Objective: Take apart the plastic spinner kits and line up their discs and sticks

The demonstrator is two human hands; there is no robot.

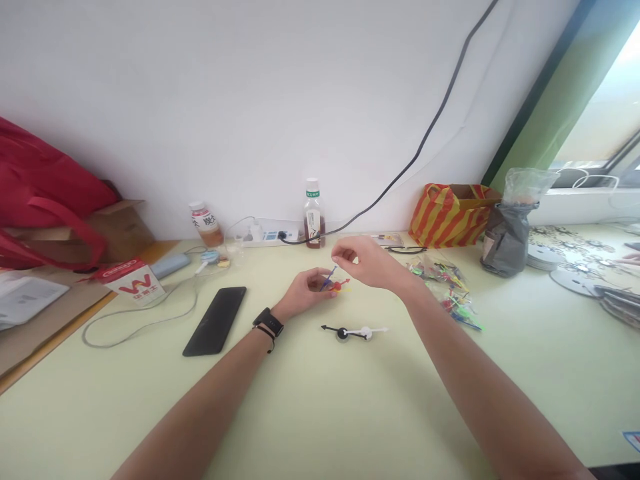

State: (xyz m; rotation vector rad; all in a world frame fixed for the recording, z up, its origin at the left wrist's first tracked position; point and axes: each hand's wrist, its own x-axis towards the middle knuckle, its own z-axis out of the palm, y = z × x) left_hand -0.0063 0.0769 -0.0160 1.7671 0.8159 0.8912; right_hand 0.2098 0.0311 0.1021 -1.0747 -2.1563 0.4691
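Steady the coloured pointers [337, 287] between the closed fingers of your left hand [299, 295]; your right hand [371, 261] curls just above, its grip impossible to tell, so align gently.

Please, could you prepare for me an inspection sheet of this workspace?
Surface: pale green table.
Work pieces: coloured arrows; black arrow and white arrow on the table; multicoloured pile at right.
Clutter: black phone, striped bag, red-and-white box.
Hands: left hand holds the coloured arrows; right hand raised beside it, grip unclear.
Cables: black cable crosses the wall; grey cable loops on the table.
Surroundings: window, another person's hand far right.
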